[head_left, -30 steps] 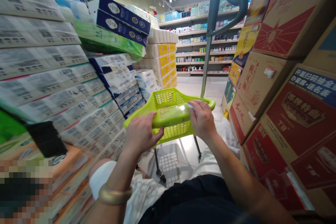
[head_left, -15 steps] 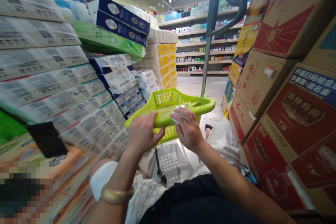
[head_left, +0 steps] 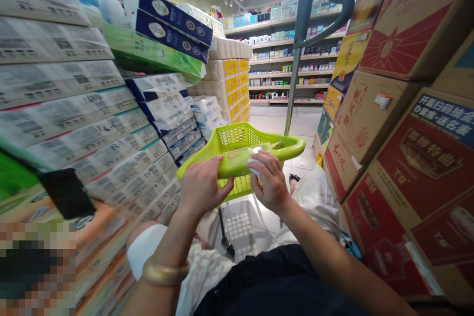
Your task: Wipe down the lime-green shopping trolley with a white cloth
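A lime-green shopping basket with holes in its sides and a wide front rim is right before me, mounted on a wheeled frame. My left hand is wrapped over the left part of the rim, thumb below. My right hand presses a small white wipe, or tissue-like piece, on the rim's top, beside a clear label panel; the fingers partly hide it. From the basket's right side a metal pole rises to a grey loop handle.
Stacked tissue packs line the left side, with blue and green packs leaning out on top. Cardboard cartons are piled at the right. Shelves of small goods stand at the back. A dark wheel rests on the tiled floor.
My right hand has slid slightly to the right along the rim with the white wipe. My left hand keeps its place, and the view has shifted a little.
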The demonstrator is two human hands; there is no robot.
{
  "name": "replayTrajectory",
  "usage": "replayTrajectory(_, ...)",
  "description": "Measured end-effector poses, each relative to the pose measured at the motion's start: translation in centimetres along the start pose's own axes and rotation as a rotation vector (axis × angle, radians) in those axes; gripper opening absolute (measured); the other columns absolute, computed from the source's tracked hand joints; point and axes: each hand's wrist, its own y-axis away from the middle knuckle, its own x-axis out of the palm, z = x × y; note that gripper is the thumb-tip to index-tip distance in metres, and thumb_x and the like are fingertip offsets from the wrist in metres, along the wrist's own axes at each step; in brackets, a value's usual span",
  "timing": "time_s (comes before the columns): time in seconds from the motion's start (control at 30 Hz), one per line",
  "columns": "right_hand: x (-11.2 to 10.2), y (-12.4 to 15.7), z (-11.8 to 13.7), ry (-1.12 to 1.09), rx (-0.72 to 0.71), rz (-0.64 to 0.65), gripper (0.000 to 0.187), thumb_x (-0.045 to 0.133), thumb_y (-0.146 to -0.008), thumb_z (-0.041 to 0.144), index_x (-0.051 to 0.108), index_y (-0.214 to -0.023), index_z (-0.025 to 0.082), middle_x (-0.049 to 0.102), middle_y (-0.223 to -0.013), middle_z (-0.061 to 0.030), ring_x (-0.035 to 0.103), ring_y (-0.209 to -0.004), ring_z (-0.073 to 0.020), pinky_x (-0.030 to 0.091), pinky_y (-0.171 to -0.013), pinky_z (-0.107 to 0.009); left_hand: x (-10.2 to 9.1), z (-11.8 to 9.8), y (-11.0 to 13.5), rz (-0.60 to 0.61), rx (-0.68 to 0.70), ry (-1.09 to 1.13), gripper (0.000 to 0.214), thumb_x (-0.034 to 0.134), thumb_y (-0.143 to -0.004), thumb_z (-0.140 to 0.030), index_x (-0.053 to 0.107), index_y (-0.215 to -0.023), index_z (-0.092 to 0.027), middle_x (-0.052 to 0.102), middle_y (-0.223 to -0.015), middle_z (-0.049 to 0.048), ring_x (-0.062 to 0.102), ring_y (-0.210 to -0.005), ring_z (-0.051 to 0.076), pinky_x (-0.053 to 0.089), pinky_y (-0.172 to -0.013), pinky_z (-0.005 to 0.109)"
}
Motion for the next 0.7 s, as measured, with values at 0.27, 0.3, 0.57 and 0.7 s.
replayTrajectory(0.27, 0.8, 0.2, 1.3, -0.033, -0.031, 0.011, 0.030, 0.049, -0.080, 0.005, 0.056, -0.105, 0.020, 0.062, -0.120, -0.0107, 0.046, -0.132, -0.0256, 0.042, -0.109, -0.050, -0.1, -0.2, 0.0, 0.001, -0.001, -0.014, 0.051, 0.050, -0.082, -0.048, 0.059, -0.115, -0.011, 0.072, -0.095, 0.0144, 0.068, -0.083, 0.030, 0.049, -0.076, 0.041)
replayTrajectory(0.3, 0.8, 0.2, 1.3, -0.044, -0.039, 0.028, 0.029, 0.048, -0.079, 0.005, 0.056, -0.102, 0.020, 0.062, -0.121, -0.0106, 0.045, -0.133, -0.0255, 0.042, -0.109, -0.050, -0.2, -0.2, 0.0, 0.002, 0.003, -0.014, 0.051, 0.050, -0.082, -0.049, 0.059, -0.115, -0.011, 0.072, -0.095, 0.0143, 0.068, -0.083, 0.029, 0.049, -0.076, 0.040)
replayTrajectory(0.57, -0.9, 0.1, 0.0, -0.073, 0.033, -0.023, 0.022, 0.043, -0.076, 0.004, 0.055, -0.082, 0.022, 0.063, -0.117, -0.0093, 0.049, -0.129, -0.0250, 0.044, -0.106, -0.051, -0.1, -0.5, 0.0, -0.008, -0.004, -0.008, 0.050, 0.050, -0.082, -0.048, 0.059, -0.115, -0.012, 0.072, -0.097, 0.0145, 0.068, -0.084, 0.030, 0.048, -0.077, 0.041)
replayTrajectory(0.7, 0.1, -0.7, 1.7, -0.088, 0.058, 0.035, 0.022, 0.043, -0.075, 0.006, 0.056, -0.083, 0.021, 0.064, -0.116, -0.0104, 0.048, -0.131, -0.0258, 0.043, -0.107, -0.050, -0.1, -0.6, 0.0, -0.005, -0.009, -0.006, 0.050, 0.050, -0.082, -0.048, 0.059, -0.115, -0.012, 0.072, -0.093, 0.0141, 0.068, -0.082, 0.030, 0.048, -0.076, 0.041)
